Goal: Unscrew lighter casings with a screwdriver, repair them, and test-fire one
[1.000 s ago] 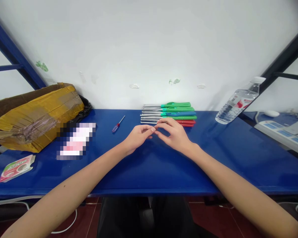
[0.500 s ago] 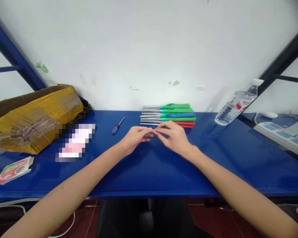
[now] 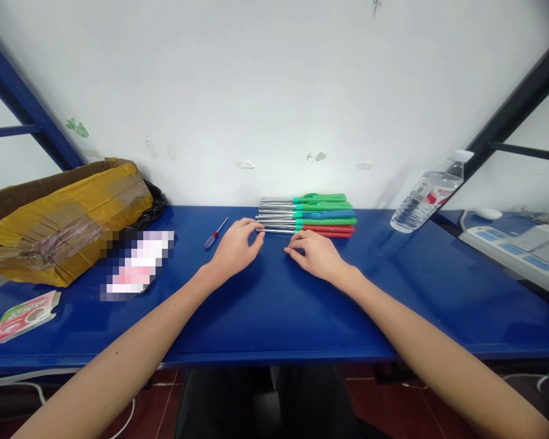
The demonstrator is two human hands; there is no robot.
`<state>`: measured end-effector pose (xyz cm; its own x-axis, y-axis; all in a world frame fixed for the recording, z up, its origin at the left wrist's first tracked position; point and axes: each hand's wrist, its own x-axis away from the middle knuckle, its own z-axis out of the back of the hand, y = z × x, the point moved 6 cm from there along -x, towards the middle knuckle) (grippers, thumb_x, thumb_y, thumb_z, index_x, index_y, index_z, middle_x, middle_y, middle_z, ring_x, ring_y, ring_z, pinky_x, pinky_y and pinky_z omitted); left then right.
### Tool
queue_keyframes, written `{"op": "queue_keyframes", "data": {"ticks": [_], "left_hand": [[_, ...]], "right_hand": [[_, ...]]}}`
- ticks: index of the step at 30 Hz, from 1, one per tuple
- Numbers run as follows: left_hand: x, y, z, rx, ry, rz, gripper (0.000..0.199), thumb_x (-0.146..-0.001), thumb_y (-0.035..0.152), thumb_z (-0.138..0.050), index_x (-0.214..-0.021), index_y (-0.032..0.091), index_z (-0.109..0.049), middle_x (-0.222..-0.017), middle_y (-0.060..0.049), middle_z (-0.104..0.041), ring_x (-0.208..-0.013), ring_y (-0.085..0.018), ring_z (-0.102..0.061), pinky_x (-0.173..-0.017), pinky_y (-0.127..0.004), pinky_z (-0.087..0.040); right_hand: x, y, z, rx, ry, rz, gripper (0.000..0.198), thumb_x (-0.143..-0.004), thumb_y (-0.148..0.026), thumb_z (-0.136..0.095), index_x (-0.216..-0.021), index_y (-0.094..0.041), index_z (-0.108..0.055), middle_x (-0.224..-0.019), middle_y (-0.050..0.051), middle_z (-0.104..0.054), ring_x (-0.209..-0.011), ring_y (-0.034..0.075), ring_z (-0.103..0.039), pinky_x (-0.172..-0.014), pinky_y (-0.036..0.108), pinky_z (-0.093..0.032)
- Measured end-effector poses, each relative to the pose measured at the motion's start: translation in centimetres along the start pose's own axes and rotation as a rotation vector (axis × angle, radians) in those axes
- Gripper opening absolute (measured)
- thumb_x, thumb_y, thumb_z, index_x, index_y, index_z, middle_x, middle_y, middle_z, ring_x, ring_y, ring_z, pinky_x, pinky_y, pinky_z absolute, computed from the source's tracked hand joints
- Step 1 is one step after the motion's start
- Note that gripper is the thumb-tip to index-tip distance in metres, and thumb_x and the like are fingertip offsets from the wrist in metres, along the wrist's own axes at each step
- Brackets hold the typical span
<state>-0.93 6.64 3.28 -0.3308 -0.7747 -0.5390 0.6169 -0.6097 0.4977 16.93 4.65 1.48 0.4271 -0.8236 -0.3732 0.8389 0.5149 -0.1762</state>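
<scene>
"What's each grip doing?"

"My left hand (image 3: 235, 249) is by the metal tips of the lighters (image 3: 326, 214), thumb and fingers apart; I can't tell whether they touch. My right hand (image 3: 318, 256) is just in front of the red handles, fingertips bunched; I can't tell what that grip holds, if anything."

"And the lighters?"

"Side by side on the table (image 3: 274, 311), between the screwdriver (image 3: 211, 241) and the bottle (image 3: 425, 198)."

Lighters (image 3: 298, 215) have shiny metal rods (image 3: 277, 216) and smooth plastic handles (image 3: 329, 214)
</scene>
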Motion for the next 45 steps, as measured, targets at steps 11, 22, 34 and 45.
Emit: {"op": "queue_keyframes", "data": {"ticks": [11, 22, 34, 45], "left_hand": [[0.7, -1.3, -1.9, -0.359, -0.176, -0.186, 0.033, -0.094, 0.028, -0.050, -0.120, 0.012, -0.062, -0.126, -0.016, -0.057, -0.119, -0.030, -0.052, -0.106, -0.047, -0.043], [0.9, -1.3, -2.3, -0.336, -0.225, -0.185, 0.033, -0.094, 0.029, -0.049, -0.119, 0.012, -0.063, -0.128, -0.016, -0.056, -0.122, -0.031, -0.050, -0.105, -0.048, -0.043], [0.5, 0.8, -0.6, -0.276, -0.055, -0.257, 0.029, -0.095, 0.027, -0.047, -0.117, 0.016, -0.063, -0.126, -0.014, -0.058, -0.118, -0.028, -0.054, -0.105, -0.047, -0.044], [0.2, 1.2, -0.1, -0.162, -0.087, -0.173, 0.047, -0.093, 0.045, -0.056, -0.130, 0.015, -0.058, -0.126, -0.013, -0.065, -0.116, -0.029, -0.060, -0.102, -0.043, -0.045]], "right_hand": [[-0.4, 1.2, 1.3, -0.036, 0.125, 0.112, 0.026, -0.095, -0.030, -0.052, -0.099, -0.020, -0.075, -0.104, 0.008, -0.071, -0.098, 0.023, -0.062, -0.088, 0.037, -0.050], [-0.3, 10.3, 3.2, 0.278, 0.282, -0.211, 0.044, -0.092, -0.029, -0.047, -0.125, -0.006, -0.064, -0.135, 0.021, -0.057, -0.135, 0.036, -0.040, -0.110, 0.052, -0.037], [-0.3, 8.0, 4.1, 0.254, 0.307, -0.024, 0.035, -0.099, -0.027, -0.042, -0.120, -0.021, -0.069, -0.120, 0.007, -0.071, -0.125, 0.030, -0.052, -0.109, 0.051, -0.035], [0.0, 0.2, 2.4, 0.169, 0.250, 0.358, 0.036, -0.099, -0.021, -0.046, -0.132, -0.026, -0.061, -0.132, 0.004, -0.065, -0.125, 0.023, -0.054, -0.105, 0.044, -0.040]]}}
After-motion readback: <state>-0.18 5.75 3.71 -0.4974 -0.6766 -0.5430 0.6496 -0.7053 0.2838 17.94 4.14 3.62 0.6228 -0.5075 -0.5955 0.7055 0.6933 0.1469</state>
